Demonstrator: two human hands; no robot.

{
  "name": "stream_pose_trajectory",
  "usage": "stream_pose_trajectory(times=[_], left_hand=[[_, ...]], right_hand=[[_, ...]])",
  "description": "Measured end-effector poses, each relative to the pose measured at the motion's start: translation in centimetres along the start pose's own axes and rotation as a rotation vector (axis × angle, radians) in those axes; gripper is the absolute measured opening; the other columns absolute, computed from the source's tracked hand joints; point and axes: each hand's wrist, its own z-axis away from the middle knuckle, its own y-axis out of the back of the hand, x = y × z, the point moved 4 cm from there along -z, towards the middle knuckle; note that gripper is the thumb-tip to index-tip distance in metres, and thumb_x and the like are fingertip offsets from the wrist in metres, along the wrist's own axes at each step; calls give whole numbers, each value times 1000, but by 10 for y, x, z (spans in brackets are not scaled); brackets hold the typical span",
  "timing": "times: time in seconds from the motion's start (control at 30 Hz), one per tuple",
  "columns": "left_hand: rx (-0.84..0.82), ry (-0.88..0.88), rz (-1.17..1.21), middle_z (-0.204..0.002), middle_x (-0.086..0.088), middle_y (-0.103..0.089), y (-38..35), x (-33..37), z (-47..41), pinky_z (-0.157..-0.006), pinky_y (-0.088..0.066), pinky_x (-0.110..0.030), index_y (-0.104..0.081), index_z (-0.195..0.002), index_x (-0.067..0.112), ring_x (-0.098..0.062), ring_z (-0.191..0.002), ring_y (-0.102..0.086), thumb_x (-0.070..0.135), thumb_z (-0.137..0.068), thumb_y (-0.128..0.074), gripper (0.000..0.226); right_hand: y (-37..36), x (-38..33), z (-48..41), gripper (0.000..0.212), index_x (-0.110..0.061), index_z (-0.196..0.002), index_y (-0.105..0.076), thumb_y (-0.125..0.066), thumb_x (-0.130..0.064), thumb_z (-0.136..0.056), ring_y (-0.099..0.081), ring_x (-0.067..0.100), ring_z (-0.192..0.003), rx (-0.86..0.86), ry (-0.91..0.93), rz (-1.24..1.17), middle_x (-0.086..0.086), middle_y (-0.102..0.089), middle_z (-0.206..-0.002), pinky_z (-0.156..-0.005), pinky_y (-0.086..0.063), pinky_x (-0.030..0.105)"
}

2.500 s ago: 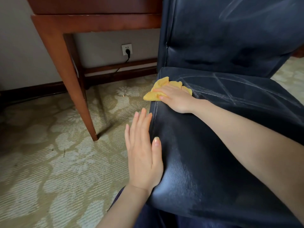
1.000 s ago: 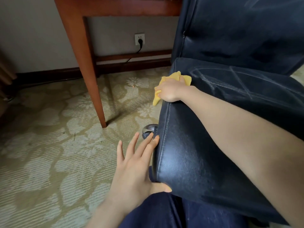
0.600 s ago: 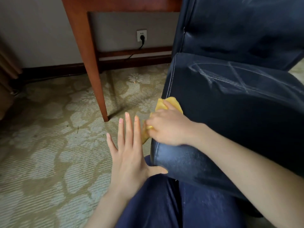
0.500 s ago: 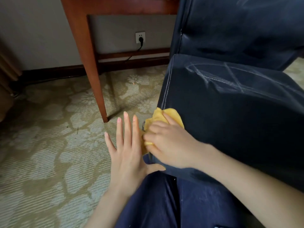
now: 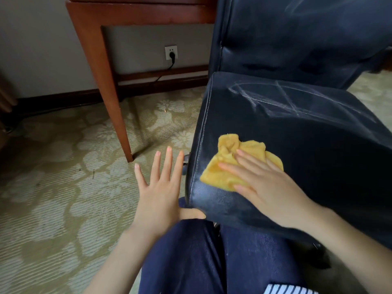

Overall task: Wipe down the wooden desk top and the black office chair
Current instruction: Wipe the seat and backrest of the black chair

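Chair (image 5: pixel 307 149) is getting a cloth (image 5: pixel 214 177) pressed on it by the right hand (image 5: pixel 269 187), fingers flat, while the left hand (image 5: pixel 159 194), fingers apart, is touching its corner.

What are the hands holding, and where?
Nothing is gripped. The right hand presses flat on the yellow cloth; the left hand, fingers straight, holds nothing.

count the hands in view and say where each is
2. The right hand presses the yellow cloth flat on the chair seat; the left hand is spread beside the seat's left edge, thumb at its front corner.
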Motion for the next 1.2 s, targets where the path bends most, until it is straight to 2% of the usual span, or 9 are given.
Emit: stream_pose_trajectory(times=[0.1, 0.23, 0.43, 0.53, 0.77, 0.87, 0.97, 1.1, 1.2], left_hand=[[-24, 25, 12, -151, 0, 34, -6, -4, -7, -107, 12, -62, 42, -132, 26, -23, -137, 32, 97, -35, -13, 132], [2, 25, 42, -155, -1, 27, -4, -8, -9, -108, 7, -64, 40, -133, 36, -26, -144, 20, 96, -38, -20, 127], [186, -29, 31, -155, -12, -22, 8, -11, -7, -102, -16, -71, -17, -149, 31, -35, -139, -29, 88, -56, -32, 111], [270, 26, 56, -151, -10, -33, 11, -15, -3, -104, -14, -69, -25, -145, 27, -34, -136, -35, 85, -61, -32, 102], [180, 146, 162, -151, -4, -32, 8, -25, 2, -107, -3, -66, -29, -147, 26, -31, -140, -26, 72, -63, -58, 100], [-12, 122, 391, -155, 12, -19, 2, -32, -1, -112, -1, -62, -13, -148, 42, -19, -144, -15, 44, -75, -73, 94], [11, 55, 538, -154, 15, -20, 13, -35, -2, -112, -15, -58, -11, -145, 44, -15, -144, -19, 17, -81, -70, 91], [-34, -86, 432, -147, 32, 1, 23, -18, -4, -116, -6, -52, -8, -145, 45, -10, -146, -2, 17, -84, -66, 89], [-74, -138, 411, -150, 27, 5, 21, -10, -6, -118, -2, -44, -5, -149, 35, -4, -144, 6, 6, -84, -58, 89]], right_hand=[[7, 19, -31, 52, -56, -141, -11, -8, -60, -89, 8, -9, -140, -7, -62, -154, -20, -6, -154, -118, -1, 32], [14, 30, -83, 46, -38, -146, -26, -25, -43, -100, -11, 9, -144, -23, -93, -164, -9, -26, -153, -114, -16, 49], [8, 9, -140, 39, -29, -139, -39, -29, -36, -102, -19, 24, -141, 49, -288, -99, 3, -29, -151, -108, -21, 58], [0, -16, -138, 41, -25, -140, -36, -28, -36, -102, -12, 25, -144, 103, -322, -44, 5, -25, -154, -110, -15, 57], [-22, -71, -66, 44, -26, -135, -46, -29, -36, -95, -27, 23, -141, 233, -80, 109, 2, -43, -145, -104, -27, 50], [-35, -70, -32, 43, -31, -135, -48, -44, -29, -92, -34, 24, -138, 274, -24, 181, 2, -46, -143, -100, -34, 48], [-54, -63, 5, 57, -34, -139, -43, -51, -17, -86, -37, 25, -137, 293, 53, 291, 1, -45, -145, -99, -31, 47], [-63, -36, 53, 59, -34, -136, -43, -51, -14, -82, -36, 22, -135, 334, -78, 315, 2, -51, -140, -92, -33, 45], [-49, -10, 77, 42, -28, -134, -44, -44, -29, -92, -37, 23, -133, 423, -273, 202, 10, -58, -131, -91, -34, 48]])
